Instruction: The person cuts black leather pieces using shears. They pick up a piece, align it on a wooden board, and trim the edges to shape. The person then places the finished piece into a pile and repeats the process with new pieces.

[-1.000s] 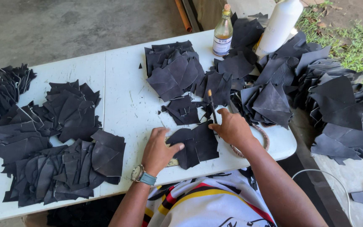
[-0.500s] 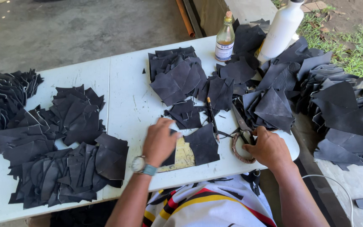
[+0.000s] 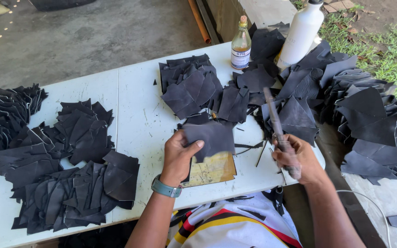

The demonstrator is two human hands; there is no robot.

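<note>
My left hand (image 3: pixel 178 156) holds a dark leather piece (image 3: pixel 210 138) lifted just above a brown cutting board (image 3: pixel 212 170) at the near edge of the white table (image 3: pixel 138 115). A teal watch is on that wrist. My right hand (image 3: pixel 297 158) grips large scissors (image 3: pixel 276 124), blades closed and pointing away from me, blurred with motion. Thin leather offcuts (image 3: pixel 253 149) lie on the table between my two hands.
Stacks of cut black leather pieces (image 3: pixel 74 183) cover the table's left side, more heaps (image 3: pixel 194 87) lie at centre and a large pile (image 3: pixel 368 115) at right. A brown glass bottle (image 3: pixel 241 43) and a white plastic bottle (image 3: pixel 302 32) stand at the far edge.
My left hand has lifted the leather piece off the cutting board. My right hand has picked up the scissors from the table's right edge and raised them.
</note>
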